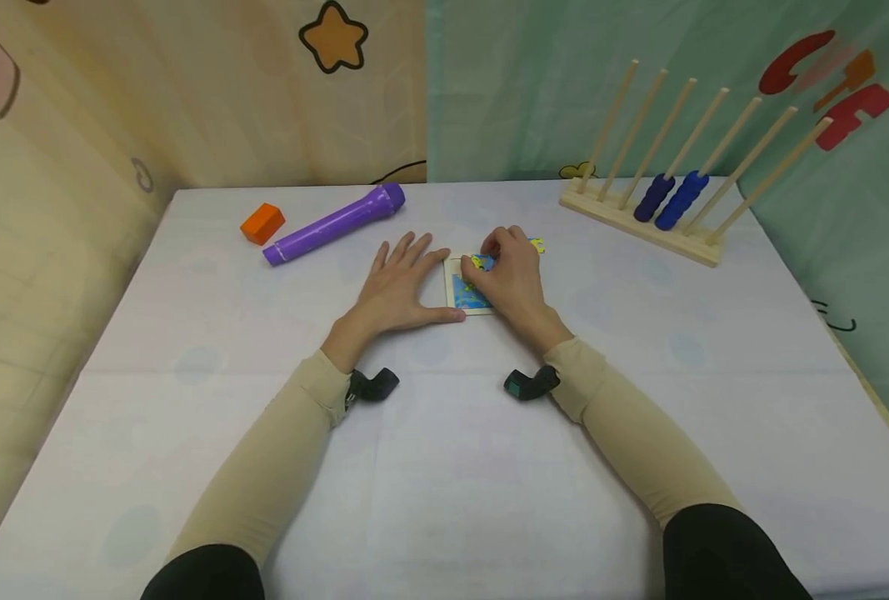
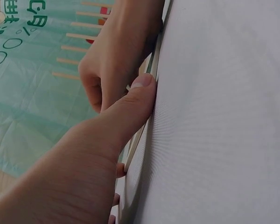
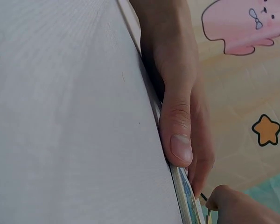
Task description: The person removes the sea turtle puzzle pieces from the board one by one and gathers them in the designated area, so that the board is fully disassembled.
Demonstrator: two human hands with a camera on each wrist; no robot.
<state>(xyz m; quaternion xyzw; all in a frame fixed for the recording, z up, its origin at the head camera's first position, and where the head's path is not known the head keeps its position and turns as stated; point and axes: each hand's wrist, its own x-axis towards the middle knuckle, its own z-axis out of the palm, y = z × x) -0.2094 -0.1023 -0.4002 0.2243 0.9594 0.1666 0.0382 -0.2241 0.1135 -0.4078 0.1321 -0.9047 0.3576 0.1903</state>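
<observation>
Curtain fabric (image 1: 212, 108) in yellowish beige hangs behind the table's left part; its pink figure (image 3: 245, 25) with a bow shows clearly only in the right wrist view. Taking the puzzle board (image 1: 448, 288) as clock centre in the head view, a flat-faced orange block (image 1: 262, 223) lies toward 10 o'clock, just beside a smooth purple microphone (image 1: 335, 225) whose rounded head points to 2. At 9 o'clock the left hand (image 1: 397, 292) lies with fingers spread, gripping nothing, its thumb against the board's near edge. The board, on white cloth (image 1: 429, 467), has a pale rim round a blue-and-yellow picture; the right wrist view shows its thin side, edge-on. At 3 o'clock the right hand (image 1: 517, 279) covers the board's right part, fingers curled; whether they pinch a piece, I cannot tell, and both hands block the left wrist view there. Past it, toward 2, a yellow shape (image 1: 538, 245) peeks out. Farther that way stands a pale wooden rack (image 1: 627, 220) with seven round pegs, carrying ribbed navy beads (image 1: 654, 197) and brighter blue beads (image 1: 681, 201). Behind hangs green curtain (image 1: 504, 92); its green lettering (image 2: 25, 14) appears only in the left wrist view.
</observation>
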